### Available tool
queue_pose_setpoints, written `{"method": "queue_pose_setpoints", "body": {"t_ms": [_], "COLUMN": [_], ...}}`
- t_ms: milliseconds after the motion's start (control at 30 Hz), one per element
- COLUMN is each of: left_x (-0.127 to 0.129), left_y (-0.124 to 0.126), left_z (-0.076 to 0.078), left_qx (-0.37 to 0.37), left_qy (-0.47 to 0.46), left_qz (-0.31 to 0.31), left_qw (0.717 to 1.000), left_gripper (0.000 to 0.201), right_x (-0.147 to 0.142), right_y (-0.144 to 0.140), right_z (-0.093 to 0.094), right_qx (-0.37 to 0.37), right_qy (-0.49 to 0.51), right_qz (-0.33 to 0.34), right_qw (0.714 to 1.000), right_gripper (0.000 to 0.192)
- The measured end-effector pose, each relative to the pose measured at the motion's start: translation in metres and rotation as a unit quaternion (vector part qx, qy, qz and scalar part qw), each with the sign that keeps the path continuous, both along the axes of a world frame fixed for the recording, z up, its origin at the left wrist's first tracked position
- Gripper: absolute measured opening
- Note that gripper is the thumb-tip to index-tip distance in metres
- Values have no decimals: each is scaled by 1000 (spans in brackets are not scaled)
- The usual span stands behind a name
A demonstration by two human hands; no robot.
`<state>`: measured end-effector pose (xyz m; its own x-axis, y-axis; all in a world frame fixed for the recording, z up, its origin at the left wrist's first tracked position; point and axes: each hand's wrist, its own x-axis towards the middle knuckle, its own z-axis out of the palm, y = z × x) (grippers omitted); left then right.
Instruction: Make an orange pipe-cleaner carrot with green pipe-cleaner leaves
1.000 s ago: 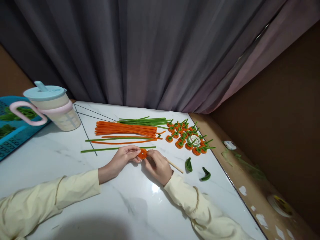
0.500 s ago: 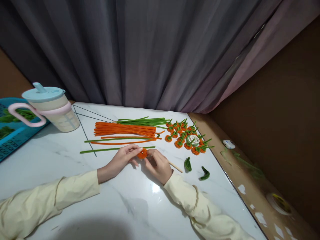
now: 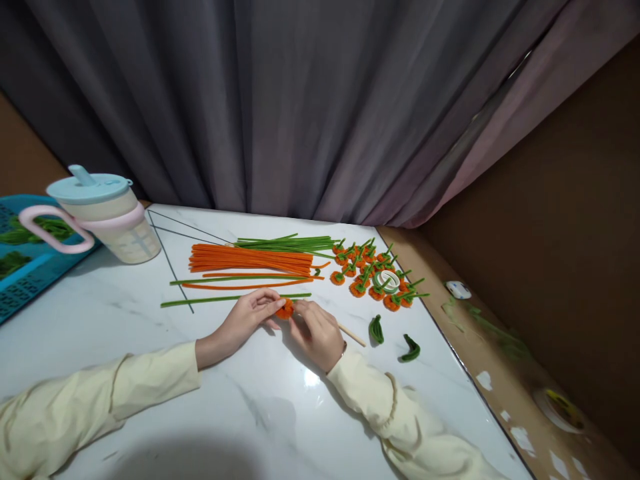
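Between my hands is a small round orange pipe-cleaner pumpkin [image 3: 285, 309]. My left hand [image 3: 253, 317] pinches it from the left, thumb on top. From the right, the closed fingers of my right hand [image 3: 318, 332] grip its other side. A thin wooden stick [image 3: 353, 334] lies just beyond my right hand, partly hidden by it. Past my fingers, a green pipe cleaner [image 3: 210, 300] rests on the table, below a bundle of orange pipe cleaners [image 3: 250, 258]. Two folded dark green pieces [image 3: 376, 329] lie to the right.
Finished orange pumpkins with green stems [image 3: 357, 288] cluster at the back right around a roll of tape [image 3: 387, 281]. Green pipe cleaners [image 3: 285, 243] lie behind the orange bundle. A lidded cup [image 3: 115, 220] and a blue basket [image 3: 30, 287] stand at the left.
The orange pumpkin has turned slightly between my fingers, and the hole seen in its face before no longer shows. Both hands stay in nearly the same place.
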<state>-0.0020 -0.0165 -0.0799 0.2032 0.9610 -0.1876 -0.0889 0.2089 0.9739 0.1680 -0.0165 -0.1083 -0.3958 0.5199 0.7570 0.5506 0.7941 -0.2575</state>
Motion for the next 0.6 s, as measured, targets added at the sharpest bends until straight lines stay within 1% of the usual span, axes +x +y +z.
{"method": "queue_pose_setpoints", "body": {"t_ms": [67,133,200,267,367,467,533,600], "left_x": [0,0,0,-1,-3,-4,-5,-5], "left_y": [-1,-1,-1,0,1,1,2,3], "left_z": [-1,-3,-4,-4,-4,-4,-6,-7], "left_qx": [4,8,8,8,2,-12,-14,-12], "left_qy": [-7,-1,7,3,-18,-44,-62,-76], "left_qz": [-6,-21,-28,-24,-8,15,22,23], "left_qw": [1000,1000,1000,1000,1000,999,998,997], "left_gripper": [36,39,37,36,33,30,29,28], "right_x": [0,0,0,-1,-1,1,2,4], "right_y": [-1,-2,-3,-4,-6,-7,-8,-8], "right_z": [-1,-1,-1,0,4,9,13,15], "right_qx": [26,62,94,101,71,43,32,19], "right_qy": [-24,-60,-90,-100,-68,-6,39,83], "right_qz": [-29,-43,-39,-28,-16,-8,-25,-59], "right_qw": [999,995,991,989,995,999,998,995], "right_gripper": [22,23,24,26,30,38,42,43]}}
